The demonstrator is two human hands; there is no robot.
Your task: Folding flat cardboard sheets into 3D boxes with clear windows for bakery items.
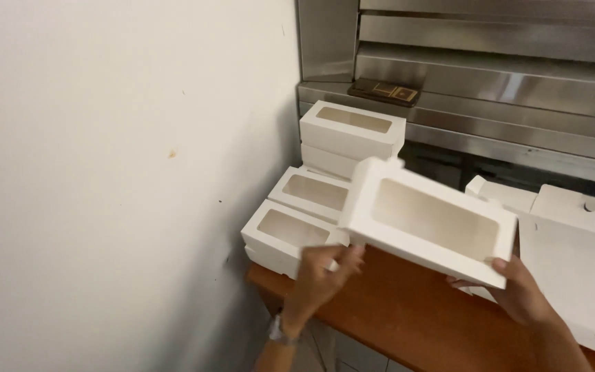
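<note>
A white cardboard box with a clear window lid (430, 219) is held tilted above the wooden counter (408, 313). My left hand (321, 275) grips its lower left corner, a watch on the wrist. My right hand (518, 289) holds the box's lower right edge, thumb on the rim. Behind it, several finished white window boxes sit stacked against the wall: one on top (351, 128), two lower ones (311, 193) (287, 234).
A white wall (118, 172) fills the left. Stainless steel shelving (490, 76) runs behind the counter, with a small dark flat object (384, 91) on its ledge. Flat unfolded white cardboard blanks (576, 262) lie at the right. The counter's front edge is near my wrists.
</note>
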